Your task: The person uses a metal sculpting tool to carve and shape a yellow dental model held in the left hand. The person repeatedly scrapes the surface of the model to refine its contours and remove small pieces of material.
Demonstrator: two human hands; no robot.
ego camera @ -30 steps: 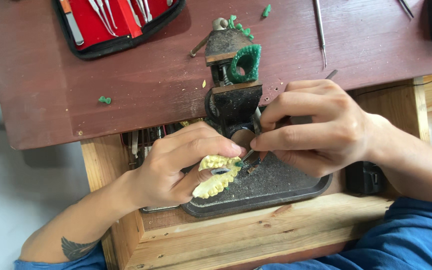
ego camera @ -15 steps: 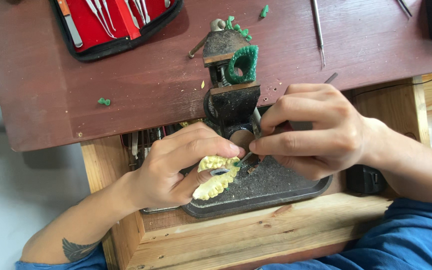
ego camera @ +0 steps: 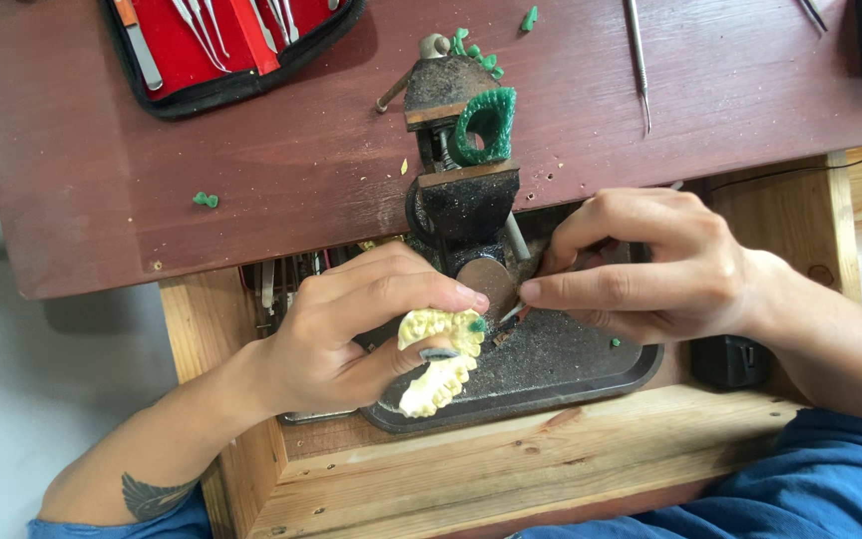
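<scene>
Two hands at work: both over a dark tray at the near edge of the worktop.
Left hand: fingers curled tight around a pale yellow dental cast; thumb pressed along its top, cast held just above the tray's 9 o'clock end.
Dental cast: two rows of moulded teeth, one arch above the other; a small green spot at its 2 o'clock corner.
Right hand: fingers pinched narrow on a slim metal tool; only the tip shows, the handle hidden in the grip.
Tool tip: meets the cast at its 3 o'clock edge, beside the green spot; contact itself too small to confirm.
Tray: dusted with grey debris, resting on a light wooden frame.
Bench vise: at 12 o'clock of the hands, dark and dusty; a green arch-shaped wax piece sits in it.
Red instrument case: open, at 10 o'clock on the worktop, metal tools inside.
Loose probe: at 1 o'clock, lying well apart from the hands.
Green scraps: scattered on the worktop, one at 9 o'clock of the vise.
</scene>
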